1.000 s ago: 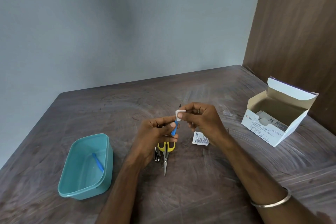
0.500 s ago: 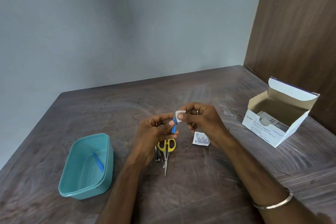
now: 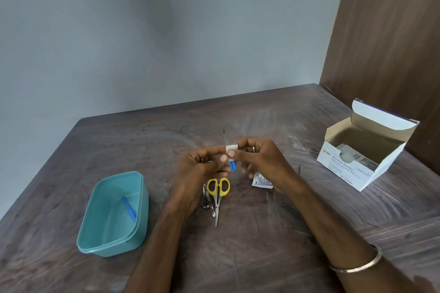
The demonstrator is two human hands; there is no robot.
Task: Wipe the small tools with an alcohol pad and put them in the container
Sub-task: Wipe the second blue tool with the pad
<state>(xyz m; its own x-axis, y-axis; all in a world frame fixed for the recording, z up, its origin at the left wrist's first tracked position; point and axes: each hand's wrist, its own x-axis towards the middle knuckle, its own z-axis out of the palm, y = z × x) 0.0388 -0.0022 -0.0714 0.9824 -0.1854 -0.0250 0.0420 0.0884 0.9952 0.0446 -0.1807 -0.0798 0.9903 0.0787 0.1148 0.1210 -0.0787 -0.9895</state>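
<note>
Two metal tools (image 3: 206, 198) (beside scissors (image 3: 217, 194)), swab box (image 3: 352, 164) right.

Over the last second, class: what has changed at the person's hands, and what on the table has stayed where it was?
The white alcohol pad, pinched by the right hand, has slid a little up the blue-handled tool, away from the handle the left hand grips. Nothing was taken up or let go. The teal container with its blue tool, the yellow scissors, the wrapper and the swab box stayed put.
</note>
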